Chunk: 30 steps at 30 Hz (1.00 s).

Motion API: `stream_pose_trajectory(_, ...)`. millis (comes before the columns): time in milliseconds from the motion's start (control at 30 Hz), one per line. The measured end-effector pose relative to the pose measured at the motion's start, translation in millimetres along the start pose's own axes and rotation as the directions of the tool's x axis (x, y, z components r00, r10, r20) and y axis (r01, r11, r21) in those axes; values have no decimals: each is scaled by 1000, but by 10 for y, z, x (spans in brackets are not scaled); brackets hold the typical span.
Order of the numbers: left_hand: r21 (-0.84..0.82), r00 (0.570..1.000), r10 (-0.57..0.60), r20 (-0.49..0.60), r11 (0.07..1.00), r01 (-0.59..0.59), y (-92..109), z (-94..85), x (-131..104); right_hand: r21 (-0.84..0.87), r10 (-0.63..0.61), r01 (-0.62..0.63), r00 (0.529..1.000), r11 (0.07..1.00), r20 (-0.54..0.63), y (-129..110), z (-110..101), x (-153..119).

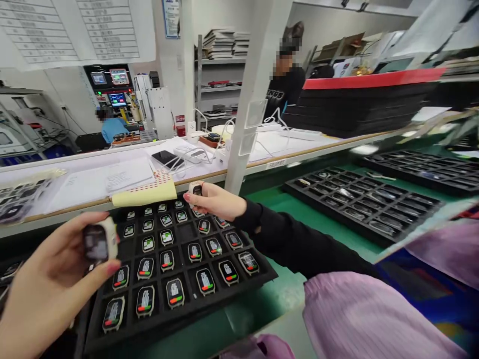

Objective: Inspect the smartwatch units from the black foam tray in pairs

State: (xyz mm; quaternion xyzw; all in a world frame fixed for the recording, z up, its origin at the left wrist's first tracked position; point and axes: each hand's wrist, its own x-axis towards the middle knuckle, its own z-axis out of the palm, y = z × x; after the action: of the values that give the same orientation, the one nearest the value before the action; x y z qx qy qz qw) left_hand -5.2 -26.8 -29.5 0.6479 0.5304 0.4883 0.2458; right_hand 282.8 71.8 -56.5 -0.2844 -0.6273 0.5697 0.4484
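In my left hand (pixel 63 269) is a smartwatch body (pixel 100 242) without a strap, pinched by its edges between thumb and fingers. It is raised over the left side of a black foam tray (pixel 187 310). My right hand (pixel 215 199) reaches to the tray's far side and grips another smartwatch (pixel 195 189) between thumb and fingers, above the far row. Rows of strapless watches sit in the tray's compartments. Nearer ones, such as one watch (pixel 175 292), show red and green on their screens; several farther ones, such as another watch (pixel 166 237), show green and white blocks.
More black trays (pixel 359 199) with parts lie to the right on the green bench surface (pixel 269 199). A white post (pixel 254 94) rises beyond my right hand. The shelf above the tray holds a phone (pixel 167 159), papers (pixel 108 179) and cables. Two people are farther back.
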Motion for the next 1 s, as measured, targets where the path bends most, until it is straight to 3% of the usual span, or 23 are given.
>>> stream_pose_trajectory(67, -143, 993, 89, 74, 987, -78, 23, 184, 156, 73, 14, -16, 1000, 997, 20, 31, 144, 45)
stream_pose_trajectory(167, -253, 974, 159, 159, 960, -116, -79, 437, 327, 244, 135, -145, 989, 959, 58, 122, 316, 116)
stream_pose_trajectory(267, -309, 974, 89, 210, 951, -20, -253, 588, 385, 355, 256, -280, 960, 892, 114, 234, 390, 158)
stream_pose_trajectory(400, -320, 967, 4, 257, 944, 82, -406, 666, 341, 367, 308, -344, 939, 864, 156, 344, 373, 152)
stream_pose_trajectory(567, -365, 944, -26, 328, 918, 153, -445, 701, 307, 310, 263, -304, 950, 901, 168, 411, 324, 114)
stream_pose_trajectory(733, -284, 933, -73, 354, 941, 181, -441, 747, 314, 225, 174, -206, 973, 952, 154, 433, 285, 80)
stream_pose_trajectory(867, -348, 946, -33, 324, 925, 151, -414, 782, 316, 152, 137, -156, 982, 976, 130, 442, 269, 54)
stream_pose_trajectory(1000, -394, 923, -22, 383, 900, 185, -372, 797, 315, 176, 146, -164, 983, 971, 109, 485, 269, 50)
